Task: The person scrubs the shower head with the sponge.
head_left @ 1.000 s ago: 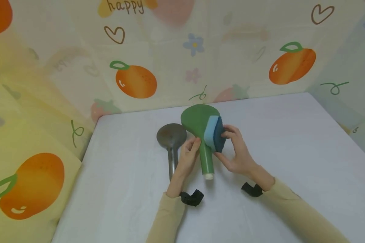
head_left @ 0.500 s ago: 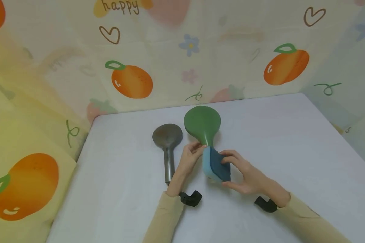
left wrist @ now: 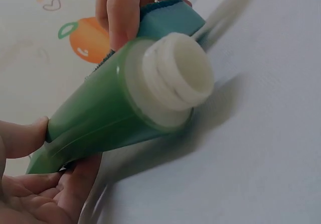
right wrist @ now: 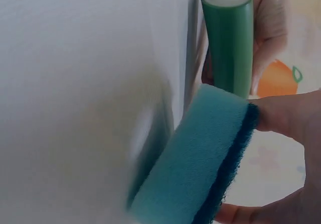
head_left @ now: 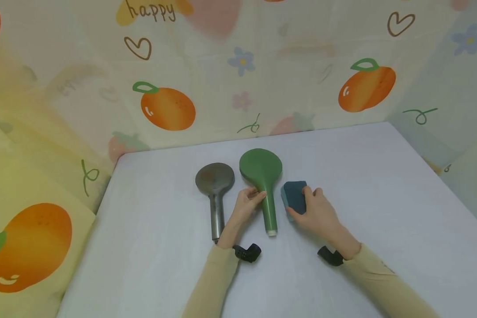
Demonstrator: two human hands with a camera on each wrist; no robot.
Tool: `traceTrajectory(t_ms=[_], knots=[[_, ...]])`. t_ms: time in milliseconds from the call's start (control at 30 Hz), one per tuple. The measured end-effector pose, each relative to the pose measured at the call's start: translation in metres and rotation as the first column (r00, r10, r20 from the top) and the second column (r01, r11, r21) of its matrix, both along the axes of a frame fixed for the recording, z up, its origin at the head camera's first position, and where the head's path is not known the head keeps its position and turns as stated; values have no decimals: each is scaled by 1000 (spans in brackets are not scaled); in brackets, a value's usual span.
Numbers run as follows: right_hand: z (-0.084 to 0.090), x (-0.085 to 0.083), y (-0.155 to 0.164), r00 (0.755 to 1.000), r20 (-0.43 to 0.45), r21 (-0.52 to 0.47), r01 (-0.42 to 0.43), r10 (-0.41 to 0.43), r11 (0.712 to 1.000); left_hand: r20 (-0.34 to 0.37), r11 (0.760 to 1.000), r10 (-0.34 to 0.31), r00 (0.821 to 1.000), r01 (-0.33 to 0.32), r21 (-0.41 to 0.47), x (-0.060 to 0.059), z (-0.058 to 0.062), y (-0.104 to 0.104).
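Observation:
A green shower head [head_left: 261, 165] lies on the white table [head_left: 381, 185], its handle and white threaded end [head_left: 271, 231] pointing toward me. My left hand [head_left: 249, 198] grips the handle from the left, thumb and fingers around it [left wrist: 30, 194]. My right hand [head_left: 312, 207] holds a blue sponge [head_left: 295, 197], dark side up, down on the table just right of the handle. In the right wrist view, thumb and fingers pinch the sponge [right wrist: 200, 158] with the green handle [right wrist: 230, 43] behind it. The left wrist view shows the threaded end [left wrist: 178, 73] close up.
A grey metal shower head [head_left: 214, 178] lies left of the green one, its handle [head_left: 215, 218] beside my left wrist. Fruit-patterned walls [head_left: 167, 106] close the table in at the back and on both sides.
The right hand carried the sponge from the green head down along the handle, then set it on the table to the right. The green shower head came down flatter.

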State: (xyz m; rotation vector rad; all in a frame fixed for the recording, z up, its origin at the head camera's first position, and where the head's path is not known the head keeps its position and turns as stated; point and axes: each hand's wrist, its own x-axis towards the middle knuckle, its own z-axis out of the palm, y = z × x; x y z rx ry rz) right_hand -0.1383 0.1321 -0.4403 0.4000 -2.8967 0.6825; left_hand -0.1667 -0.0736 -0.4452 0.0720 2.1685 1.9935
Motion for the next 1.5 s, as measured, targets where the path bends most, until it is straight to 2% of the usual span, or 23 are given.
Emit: traceTrajectory(t_ms=[67, 200, 267, 467, 633, 733, 867, 933, 1033, 1100, 1133, 1167, 1233, 1267, 1300, 1333, 1400, 1500], knots=[[0, 0, -3, 1000, 5, 24, 15, -16, 1000, 11, 1000, 12, 1000, -12, -11, -3, -5, 0], [0, 0, -8, 999, 4, 49, 35, -35, 998, 24, 999, 36, 999, -36, 1, -14, -25, 1], [-2, 1, -10, 999, -17, 54, 38, -37, 998, 25, 999, 42, 999, -42, 0, -14, -28, 1], [-6, 4, -11, 997, -71, 65, 46, -41, 997, 46, 997, 54, 997, -51, -63, -13, -26, 2], [-6, 5, -13, 997, -50, 90, 58, -54, 994, 65, 991, 92, 994, -85, -104, -10, -23, 1], [-4, 5, -14, 997, -41, 132, 71, -66, 989, 38, 976, 119, 992, -110, -190, -6, -19, -1], [1, 5, -14, 995, -47, 182, 91, -83, 979, -92, 928, 124, 988, -149, -341, 1, -10, -7], [5, 3, -13, 994, -63, 184, 94, -84, 978, -186, 904, 133, 974, -196, -380, 5, -3, -14], [12, 0, -12, 994, -79, 165, 91, -79, 982, -335, 852, 175, 926, -312, -420, 9, 10, -33], [16, -2, -12, 994, -78, 151, 85, -74, 985, -404, 800, 215, 889, -397, -449, 12, 16, -50], [17, -3, -12, 995, -73, 147, 82, -72, 986, -415, 770, 232, 880, -427, -474, 13, 19, -58], [18, -4, -12, 995, -65, 145, 78, -70, 986, -405, 744, 254, 878, -445, -499, 15, 21, -67], [20, -5, -13, 997, -50, 145, 69, -63, 987, -340, 712, 288, 895, -438, -550, 18, 24, -83], [20, -6, -13, 998, -37, 153, 65, -60, 986, -295, 705, 294, 909, -415, -575, 20, 25, -90], [21, -6, -14, 998, -24, 160, 60, -57, 985, -245, 706, 296, 923, -384, -595, 21, 25, -97], [21, -6, -14, 999, -5, 172, 52, -52, 984, -186, 720, 291, 938, -343, -603, 23, 25, -102], [22, -5, -16, 998, 40, 200, 32, -41, 979, -78, 768, 254, 964, -250, -590, 24, 23, -111], [22, -3, -17, 994, 104, 229, 10, -34, 973, 35, 845, 175, 984, -132, -519, 21, 17, -116]])
